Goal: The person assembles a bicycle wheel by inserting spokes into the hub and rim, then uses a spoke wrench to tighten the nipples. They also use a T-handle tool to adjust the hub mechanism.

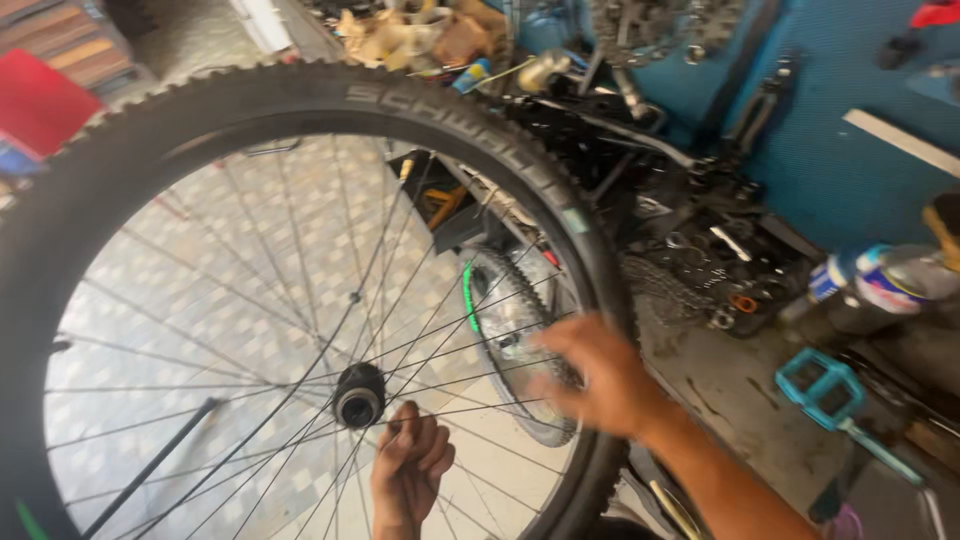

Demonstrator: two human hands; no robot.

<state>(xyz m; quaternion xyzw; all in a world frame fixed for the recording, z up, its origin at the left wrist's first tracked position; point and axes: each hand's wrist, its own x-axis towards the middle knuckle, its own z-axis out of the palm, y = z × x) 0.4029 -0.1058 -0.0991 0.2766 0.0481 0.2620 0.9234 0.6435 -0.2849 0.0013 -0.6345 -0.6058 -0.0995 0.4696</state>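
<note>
A large bicycle wheel with a knobby black tyre [330, 95] and thin spokes fills the left and middle of the view. Its black hub [359, 395] sits low in the middle. My left hand [408, 468] is just below and right of the hub, fingers curled among the spokes by the axle. My right hand [592, 375] is blurred, with fingers spread, at the tyre's right inner edge. Just behind the spokes there is a smaller round part with a green rim [467, 295].
A cluttered bench on the right holds dark greasy parts and chains [700, 260], spray cans [880, 285] and a teal pedal [825, 385]. Behind it is a blue wall with hanging tools. Patterned floor tiles show through the spokes. A red object [35, 100] lies at upper left.
</note>
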